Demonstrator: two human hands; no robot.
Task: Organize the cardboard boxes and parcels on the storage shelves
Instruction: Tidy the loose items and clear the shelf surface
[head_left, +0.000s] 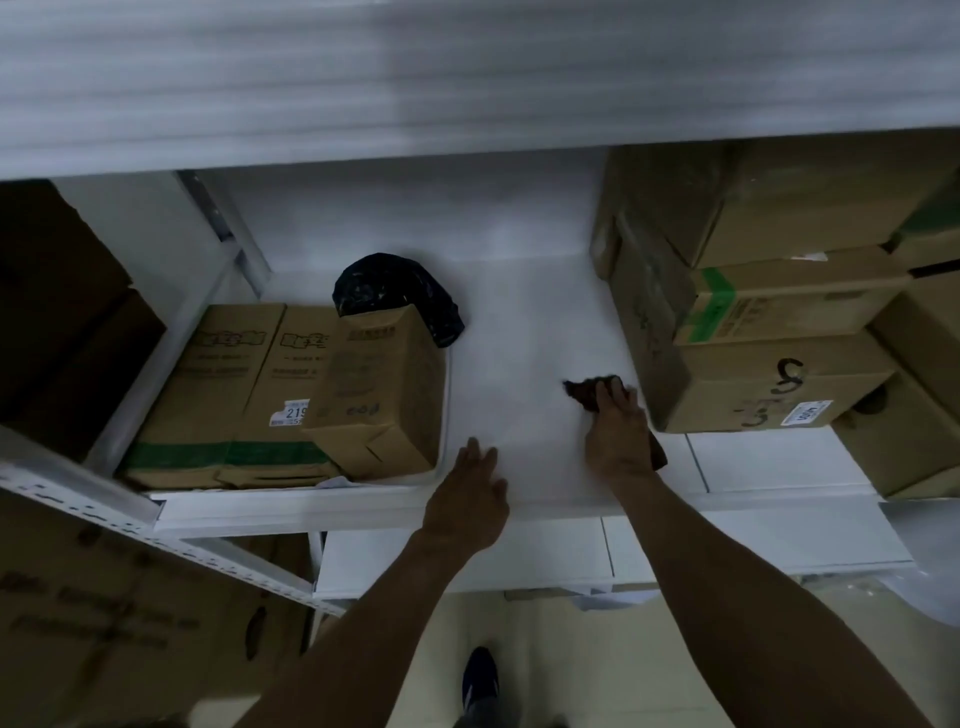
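Boxes (291, 384) flanking shelf (519, 332) gap, right grip (618, 436) holding cloth (583, 391)

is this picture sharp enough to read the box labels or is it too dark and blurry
Head view: dim and soft overall; the boxes at far left sink into shadow; the upper shelf is smeared by blur; print on the taped box is mostly unreadable; the cloth that the right hand grips is a dark smudge; the wide lens skews the shelf rail.

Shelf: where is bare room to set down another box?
The shelf is bare between the left boxes, the black bag and the right stack. Both sides are crowded; the right hand holds a cloth beside the stack.
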